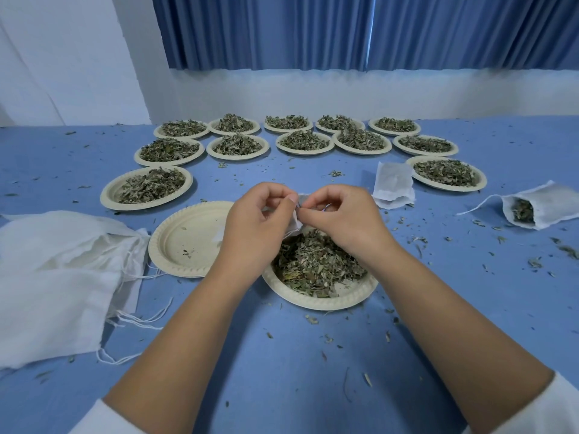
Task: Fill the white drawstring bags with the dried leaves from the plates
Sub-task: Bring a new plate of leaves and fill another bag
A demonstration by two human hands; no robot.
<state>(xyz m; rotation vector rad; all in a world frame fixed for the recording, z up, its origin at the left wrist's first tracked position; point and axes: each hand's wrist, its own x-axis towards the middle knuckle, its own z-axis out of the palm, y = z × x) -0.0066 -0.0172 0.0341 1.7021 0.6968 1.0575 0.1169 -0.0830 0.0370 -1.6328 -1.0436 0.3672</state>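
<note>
Head view: your left hand and right hand each pinch a small white bag over the near plate of leaves, hiding most of the bag, while an empty plate and spare bags lie left on the worktop.

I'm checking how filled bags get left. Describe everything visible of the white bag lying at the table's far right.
The white bag looks like thin, gauzy cloth, slightly wrinkled. It lies on its side on the blue tablecloth, mouth open toward the left, with dried leaves showing inside. Its white drawstring trails left across the cloth, loose. It lies apart from the nearest plate, and its right end runs out of frame.
</note>
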